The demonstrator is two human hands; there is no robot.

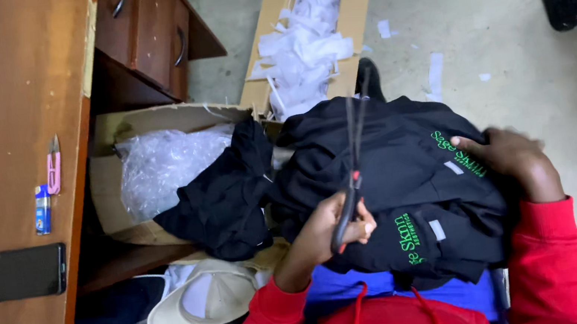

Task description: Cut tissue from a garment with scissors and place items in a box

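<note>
Cloth, wood and card around me

My matt black cloth garments (pixel 413 189) carry glossy green lettering; black-handled metal scissors (pixel 350 191) gleam; the brown wooden desk (pixel 8 149) is polished smooth; the tan cardboard box (pixel 349 3) holds white paper scraps (pixel 302 47).

Both arms wear red sleeves and reach forward from the near edge. The left hand (pixel 328 228) is curled into a closed grip, knuckles up, near the middle. The right hand (pixel 513 157) lies further right, palm down, fingers spread flat.
</note>
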